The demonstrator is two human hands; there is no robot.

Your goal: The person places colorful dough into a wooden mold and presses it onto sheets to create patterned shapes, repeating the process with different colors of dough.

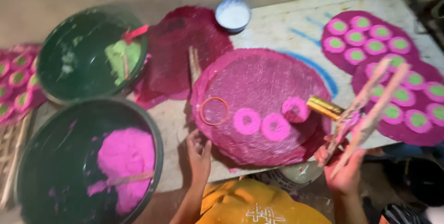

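Observation:
My right hand [344, 171] grips two long wooden sticks [372, 106] and a gold-coloured tube [324, 107], whose tip presses a pink paste ring [296, 109] onto a round pink mesh tray [263, 80]. Two more pink rings [247, 121] [275, 127] lie on that tray, next to an orange ring [214, 111]. My left hand [199, 152] rests on the tray's near edge, fingers loosely curled, holding nothing that I can see.
A dark bowl of pink paste [122, 159] sits at near left, a bowl of green paste [122, 57] behind it. A small white bowl [232, 15] stands at the back. Mesh trays of pink-and-green discs [370, 41] lie at right and far left [16, 80].

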